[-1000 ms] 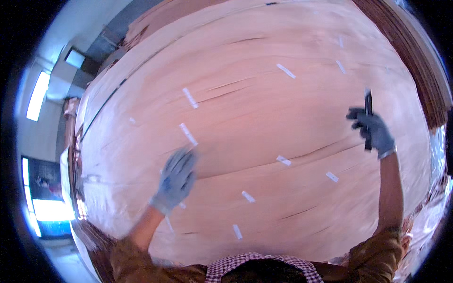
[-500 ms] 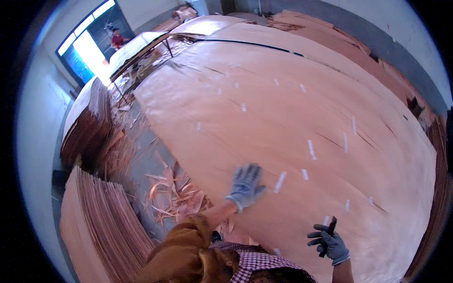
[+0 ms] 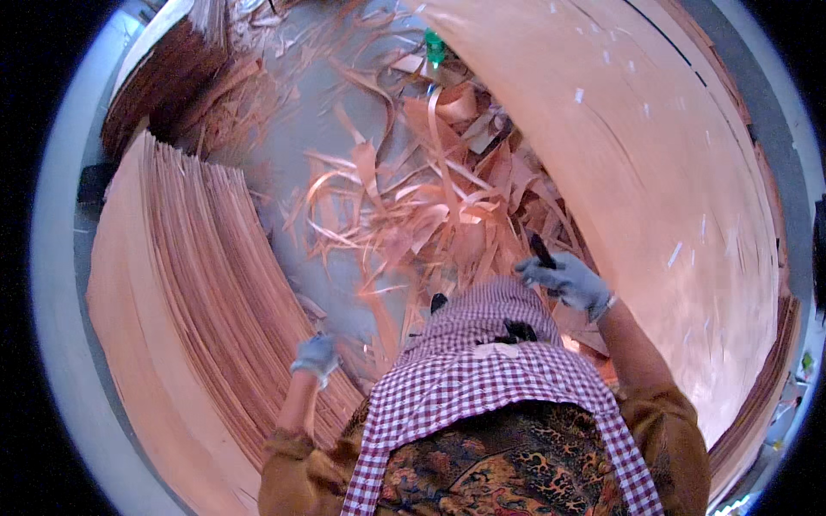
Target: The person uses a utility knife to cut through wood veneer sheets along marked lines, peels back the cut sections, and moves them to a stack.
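My right hand, in a grey glove, is closed around a short dark tool, whose kind I cannot make out. It hangs beside the near left edge of a broad pale wood veneer sheet, apart from its surface. White strips of tape dot that sheet. At the left, my left hand, also gloved, is beside the right edge of a tall stack of veneer sheets. Its fingers are blurred and mostly turned from view; nothing shows in it.
Curled veneer scraps litter the grey floor between the stack and the sheet. A green bottle stands among them at the far side. Another veneer stack rises at the far left. My checked apron fills the near middle.
The view has tipped down and left toward the floor. My left hand has come off the veneer sheet and over to the stack. My right hand still holds the dark tool.
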A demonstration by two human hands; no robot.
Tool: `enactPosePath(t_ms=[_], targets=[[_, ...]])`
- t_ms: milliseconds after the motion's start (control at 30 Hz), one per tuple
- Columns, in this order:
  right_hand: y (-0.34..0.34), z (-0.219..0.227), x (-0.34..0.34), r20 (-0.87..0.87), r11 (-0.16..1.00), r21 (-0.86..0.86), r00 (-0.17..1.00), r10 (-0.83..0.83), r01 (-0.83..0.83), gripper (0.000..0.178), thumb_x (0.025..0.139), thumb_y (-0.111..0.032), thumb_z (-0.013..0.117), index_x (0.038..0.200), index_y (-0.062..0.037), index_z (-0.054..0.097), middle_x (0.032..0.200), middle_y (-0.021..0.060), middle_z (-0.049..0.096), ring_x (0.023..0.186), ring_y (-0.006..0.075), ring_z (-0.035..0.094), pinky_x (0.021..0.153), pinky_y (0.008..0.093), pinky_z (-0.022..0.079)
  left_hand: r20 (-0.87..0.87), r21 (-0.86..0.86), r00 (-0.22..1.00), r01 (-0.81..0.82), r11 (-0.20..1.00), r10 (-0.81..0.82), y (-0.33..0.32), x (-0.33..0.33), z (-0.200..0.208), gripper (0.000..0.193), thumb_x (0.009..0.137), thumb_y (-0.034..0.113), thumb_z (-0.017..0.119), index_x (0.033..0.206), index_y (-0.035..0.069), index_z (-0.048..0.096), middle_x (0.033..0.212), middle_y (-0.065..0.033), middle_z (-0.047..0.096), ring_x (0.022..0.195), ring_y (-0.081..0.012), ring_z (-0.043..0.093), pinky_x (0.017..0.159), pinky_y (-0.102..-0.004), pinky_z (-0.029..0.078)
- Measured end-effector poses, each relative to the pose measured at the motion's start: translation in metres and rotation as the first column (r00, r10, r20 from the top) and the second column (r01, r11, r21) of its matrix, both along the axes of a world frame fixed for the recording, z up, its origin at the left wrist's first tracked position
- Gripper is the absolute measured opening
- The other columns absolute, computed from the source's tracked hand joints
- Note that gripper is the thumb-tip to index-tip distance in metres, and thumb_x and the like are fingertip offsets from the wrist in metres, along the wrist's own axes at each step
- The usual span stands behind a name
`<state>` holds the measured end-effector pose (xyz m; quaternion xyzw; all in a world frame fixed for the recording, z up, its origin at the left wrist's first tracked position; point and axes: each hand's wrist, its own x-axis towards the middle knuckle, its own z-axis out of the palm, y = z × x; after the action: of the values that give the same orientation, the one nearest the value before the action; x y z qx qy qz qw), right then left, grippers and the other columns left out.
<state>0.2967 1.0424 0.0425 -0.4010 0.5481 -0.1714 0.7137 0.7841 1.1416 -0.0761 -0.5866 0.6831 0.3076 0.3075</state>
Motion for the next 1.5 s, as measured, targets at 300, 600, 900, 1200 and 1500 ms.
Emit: enactPosePath(t_ms=[300, 600, 900, 1200, 1500], targets=[[-0.125, -0.081, 0.113, -0.092, 0.949, 0.044, 0.945, 0.314, -0.311, 0.016, 0.086, -0.015, 0.058, 0.091, -0.0011, 0.062, 0.077, -0.0005, 0.058, 0.069, 0.0097, 0.051, 0.066, 0.0248, 0.042, -0.338, 0.191, 0.706, -0.596, 0.78, 0.622, 0.069, 0.102, -0.045, 0.031, 0.072, -0.001, 0.055, 0.1, 0.008, 0.066, 0.118, -0.016, 0.059, 0.111, -0.0299, 0.057, 0.092, -0.0362, 0.046], [-0.264, -0.206, 0.152, -0.568, 0.876, 0.247, 0.67, 0.478, -0.415, 0.027, 0.085, -0.03, 0.057, 0.076, -0.0046, 0.06, 0.063, 0.004, 0.055, 0.055, 0.0133, 0.048, 0.051, 0.0307, 0.039, -0.563, 0.106, 0.698, -0.47, 0.876, 0.443, -0.146, 0.165, -0.077, 0.036, 0.069, 0.0, 0.053, 0.103, 0.005, 0.065, 0.125, -0.0168, 0.055, 0.111, -0.0335, 0.055, 0.093, -0.0386, 0.045], [-0.403, -0.188, 0.161, -0.652, 0.789, 0.064, 0.573, 0.497, -0.612, 0.022, 0.083, -0.022, 0.052, 0.08, -0.0003, 0.058, 0.077, 0.0202, 0.06, 0.068, 0.0341, 0.059, 0.062, 0.0439, 0.045, -0.614, -0.275, 0.708, -0.607, 0.746, 0.35, -0.344, 0.161, -0.057, 0.037, 0.081, 0.018, 0.057, 0.114, 0.0, 0.058, 0.119, -0.0222, 0.056, 0.103, -0.0397, 0.055, 0.092, -0.0433, 0.043], [-0.418, -0.181, 0.188, -0.385, 0.9, 0.378, 0.921, -0.058, 0.215, 0.02, 0.086, -0.026, 0.058, 0.09, -0.0063, 0.059, 0.07, 0.003, 0.056, 0.06, 0.0155, 0.052, 0.052, 0.0312, 0.041, -0.415, 0.001, 0.892, -0.197, 0.981, 0.179, -0.497, 0.209, -0.136, 0.056, 0.083, 0.033, 0.054, 0.131, 0.005, 0.045, 0.136, -0.0256, 0.04, 0.121, -0.0426, 0.043, 0.101, -0.046, 0.036], [-0.549, -0.437, 0.178, -0.349, 0.836, 0.209, 0.837, -0.42, 0.507, 0.013, 0.086, -0.017, 0.052, 0.096, -0.0107, 0.059, 0.065, -0.0023, 0.049, 0.048, 0.0103, 0.041, 0.043, 0.0271, 0.036, -0.131, 0.174, 0.956, -0.237, 0.956, 0.261, -0.56, 0.193, -0.199, 0.072, 0.08, 0.039, 0.06, 0.139, 0.005, 0.034, 0.141, -0.0307, 0.027, 0.127, -0.0467, 0.032, 0.103, -0.0497, 0.031]])
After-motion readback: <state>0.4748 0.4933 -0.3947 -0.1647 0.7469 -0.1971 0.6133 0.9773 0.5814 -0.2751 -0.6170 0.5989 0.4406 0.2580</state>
